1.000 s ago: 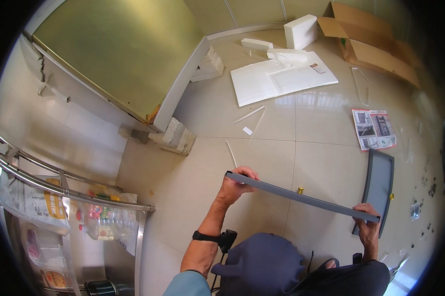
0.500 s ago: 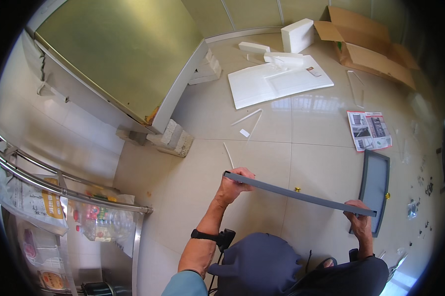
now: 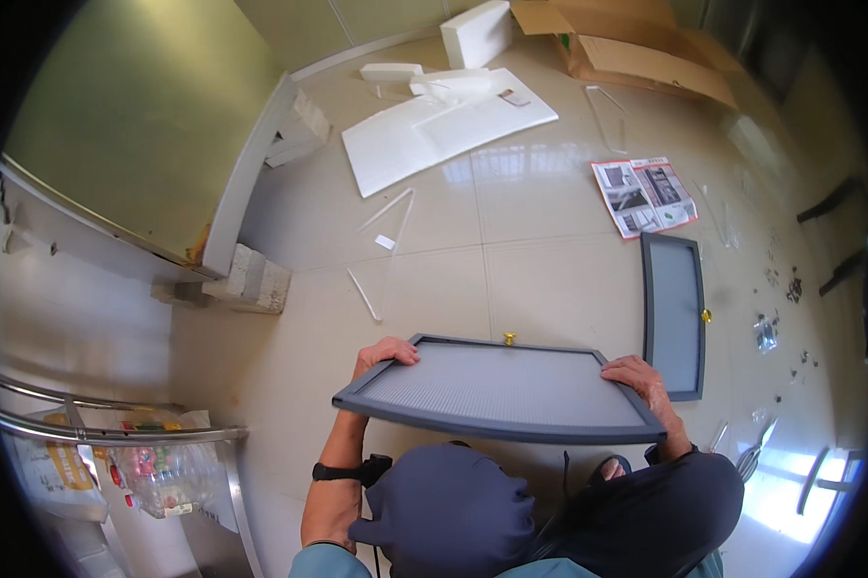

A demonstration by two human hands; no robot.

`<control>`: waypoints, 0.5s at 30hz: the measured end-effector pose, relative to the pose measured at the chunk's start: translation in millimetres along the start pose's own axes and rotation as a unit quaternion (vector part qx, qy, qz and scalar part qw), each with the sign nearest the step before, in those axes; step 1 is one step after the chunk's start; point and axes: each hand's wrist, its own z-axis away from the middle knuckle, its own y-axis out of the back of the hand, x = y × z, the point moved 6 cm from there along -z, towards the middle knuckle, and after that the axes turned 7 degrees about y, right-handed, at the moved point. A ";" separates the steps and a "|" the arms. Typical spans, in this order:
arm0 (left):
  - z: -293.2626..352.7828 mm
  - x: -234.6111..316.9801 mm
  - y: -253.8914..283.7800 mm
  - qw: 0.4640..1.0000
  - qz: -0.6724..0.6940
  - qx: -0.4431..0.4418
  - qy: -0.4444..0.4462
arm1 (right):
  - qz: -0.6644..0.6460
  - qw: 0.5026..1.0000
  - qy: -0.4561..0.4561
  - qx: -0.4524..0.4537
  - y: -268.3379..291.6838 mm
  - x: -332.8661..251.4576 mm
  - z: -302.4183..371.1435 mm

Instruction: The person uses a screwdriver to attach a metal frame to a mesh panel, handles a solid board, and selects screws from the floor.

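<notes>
left hand [image 3: 386,354] and right hand [image 3: 643,379] hold grey-framed panel [image 3: 496,387] at lower centre, fingers curled over opposite ends, thumbs hard to make out. loosened grip could drop panel; rightward swing could strike second framed panel [image 3: 673,318] lying at right of frame.

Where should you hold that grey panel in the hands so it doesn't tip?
Probably by the dark frame at both short ends of the grey panel, left hand from the left, right hand from the right. It's wide and flat, so gripping both ends should balance it, and the frame looks narrow enough to grasp.
</notes>
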 end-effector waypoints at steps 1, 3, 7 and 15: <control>2.4 0.1 -2.4 1.000 0.004 0.005 -0.016 | 0.018 1.000 -0.001 0.002 -1.6 -2.5 3.6; 7.5 -1.0 -3.3 1.000 -0.003 0.007 -0.012 | 0.029 1.000 -0.006 -0.004 -2.5 -3.7 5.8; 10.3 -2.1 -5.0 0.999 0.012 0.036 0.022 | 0.033 0.999 -0.013 -0.013 -2.0 -4.6 2.5; 15.0 2.2 -17.6 0.996 -0.039 0.038 0.064 | 0.096 0.995 -0.005 -0.004 -12.5 -9.8 7.4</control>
